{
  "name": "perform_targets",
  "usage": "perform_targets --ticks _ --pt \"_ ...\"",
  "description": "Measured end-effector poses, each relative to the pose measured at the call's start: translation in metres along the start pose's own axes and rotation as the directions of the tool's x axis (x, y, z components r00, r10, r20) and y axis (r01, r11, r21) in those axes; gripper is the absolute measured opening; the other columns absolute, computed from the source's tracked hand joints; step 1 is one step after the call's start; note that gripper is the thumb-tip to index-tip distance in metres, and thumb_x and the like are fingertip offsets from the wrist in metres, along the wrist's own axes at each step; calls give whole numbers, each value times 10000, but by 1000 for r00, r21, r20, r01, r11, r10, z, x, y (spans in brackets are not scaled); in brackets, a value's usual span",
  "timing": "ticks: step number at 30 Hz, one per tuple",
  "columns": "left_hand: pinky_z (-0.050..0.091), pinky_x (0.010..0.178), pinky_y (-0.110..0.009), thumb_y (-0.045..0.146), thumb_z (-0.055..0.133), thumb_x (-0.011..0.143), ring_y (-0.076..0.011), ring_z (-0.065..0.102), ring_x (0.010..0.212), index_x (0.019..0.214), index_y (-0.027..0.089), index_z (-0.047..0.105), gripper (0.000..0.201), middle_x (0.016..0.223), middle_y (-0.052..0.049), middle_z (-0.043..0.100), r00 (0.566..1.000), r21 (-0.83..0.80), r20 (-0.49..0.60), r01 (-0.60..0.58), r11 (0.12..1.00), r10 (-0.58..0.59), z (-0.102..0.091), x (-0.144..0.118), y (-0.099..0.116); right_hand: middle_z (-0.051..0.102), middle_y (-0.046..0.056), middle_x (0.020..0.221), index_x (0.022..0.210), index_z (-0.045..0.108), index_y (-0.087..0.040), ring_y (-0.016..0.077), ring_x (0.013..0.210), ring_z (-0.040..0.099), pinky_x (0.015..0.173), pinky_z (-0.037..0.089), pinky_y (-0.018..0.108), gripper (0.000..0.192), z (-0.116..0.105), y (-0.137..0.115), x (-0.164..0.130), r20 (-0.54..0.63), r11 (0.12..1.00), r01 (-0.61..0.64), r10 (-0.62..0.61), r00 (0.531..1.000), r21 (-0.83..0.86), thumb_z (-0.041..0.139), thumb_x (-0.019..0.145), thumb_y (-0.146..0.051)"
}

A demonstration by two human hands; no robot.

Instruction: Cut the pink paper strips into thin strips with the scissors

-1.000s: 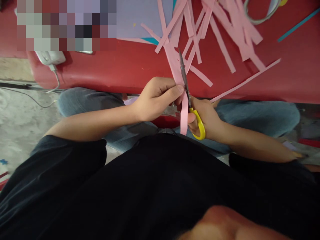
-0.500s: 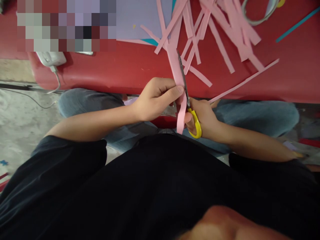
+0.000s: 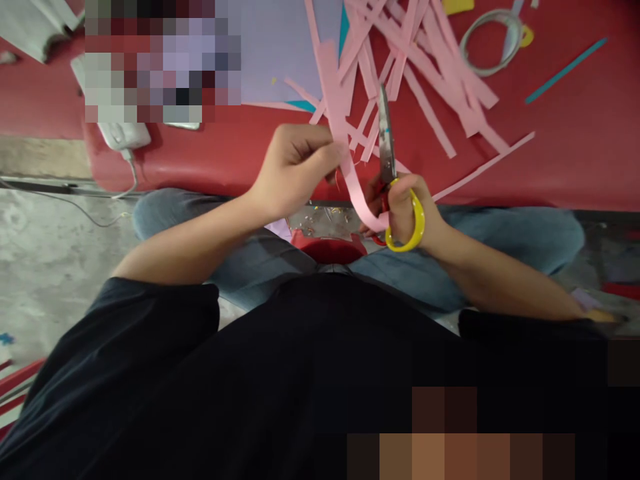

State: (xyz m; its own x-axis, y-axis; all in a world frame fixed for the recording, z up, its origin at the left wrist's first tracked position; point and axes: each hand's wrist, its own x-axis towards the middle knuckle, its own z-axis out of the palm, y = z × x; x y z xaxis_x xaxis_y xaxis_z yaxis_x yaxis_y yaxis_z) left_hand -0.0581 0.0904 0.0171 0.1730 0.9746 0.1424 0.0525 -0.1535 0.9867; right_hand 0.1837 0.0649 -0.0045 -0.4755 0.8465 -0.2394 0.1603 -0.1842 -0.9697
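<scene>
My left hand (image 3: 293, 167) pinches a long pink paper strip (image 3: 336, 107) over the front edge of the red table (image 3: 575, 147). The strip runs up over the table and curls down toward my right hand (image 3: 403, 210). That hand grips yellow-handled scissors (image 3: 387, 150), blades closed and pointing away from me, just right of the strip. My knees in jeans sit under the table edge.
Many cut pink strips (image 3: 430, 73) lie scattered on the table, with a lilac sheet (image 3: 270, 53), a teal strip (image 3: 565, 70) and a tape ring (image 3: 487, 40) behind. A white charger with its cable (image 3: 123, 137) sits at the left edge. Concrete floor lies to the left.
Both hands rose toward the table. The scissors came off the strip and now stand to its right, and the strip's lower end has curled toward my right hand.
</scene>
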Motion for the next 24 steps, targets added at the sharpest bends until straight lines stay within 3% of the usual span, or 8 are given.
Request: perform_targets --ticks 2,6,9,12,15,19,22,24 --pt "419 542 -336 349 726 1014 -139 592 542 641 243 690 390 583 -1 639 988 -14 -92 -127 992 125 -14 17 -11 722 8 646 1001 599 -251 196 510 715 467 558 296 802 0 3 2 65 995 -87 83 994 54 463 903 -1035" --pt "417 502 -308 310 753 983 -101 517 487 690 295 657 310 622 52 679 937 111 -295 -163 980 189 -56 52 -28 794 63 699 1051 570 -233 229 540 776 471 603 289 861 13 10 0 185 977 -209 199 962 38 476 859 -1068" --pt "428 547 -281 299 716 1027 -92 586 559 782 269 682 249 719 50 749 939 267 -313 -59 962 145 -92 68 -28 823 109 759 1036 545 -222 228 584 802 493 610 270 849 28 14 -2 307 975 -214 222 925 -60 508 864 -1053" --pt "447 605 -264 254 627 1102 -79 623 624 858 204 673 254 787 36 742 955 496 -293 114 861 42 -125 77 -21 825 123 766 1025 529 -223 226 588 801 496 602 263 862 39 17 -3 306 975 -218 221 926 -42 459 868 -1068" --pt "457 752 -285 205 691 1086 -77 531 665 902 156 720 192 738 63 653 964 703 -266 197 684 -5 -155 88 -16 813 106 747 1023 516 -230 222 568 787 487 588 261 863 46 23 -5 300 976 -218 216 929 -28 464 855 -1075" --pt "413 959 -299 144 762 1035 -123 368 771 914 144 727 126 764 74 577 946 774 -323 259 578 7 -184 115 -21 805 91 781 1073 520 -230 223 609 796 516 589 266 796 49 33 -10 332 981 -190 190 924 -33 477 926 -1012" --pt "379 973 -253 200 717 1117 -108 343 850 1105 136 692 70 901 78 567 923 774 -379 356 524 -66 -194 132 -28 827 112 952 1221 504 -239 266 802 850 683 668 347 788 44 42 -9 391 991 -128 105 914 32 565 930 -969" --pt "359 1023 -242 178 747 1115 -94 332 924 1302 143 608 236 1109 74 578 897 769 -441 378 515 0 -194 134 -30 819 168 1170 1365 474 -239 317 1063 852 913 686 453 893 37 50 -4 440 997 -28 -7 898 74 609 891 -983"
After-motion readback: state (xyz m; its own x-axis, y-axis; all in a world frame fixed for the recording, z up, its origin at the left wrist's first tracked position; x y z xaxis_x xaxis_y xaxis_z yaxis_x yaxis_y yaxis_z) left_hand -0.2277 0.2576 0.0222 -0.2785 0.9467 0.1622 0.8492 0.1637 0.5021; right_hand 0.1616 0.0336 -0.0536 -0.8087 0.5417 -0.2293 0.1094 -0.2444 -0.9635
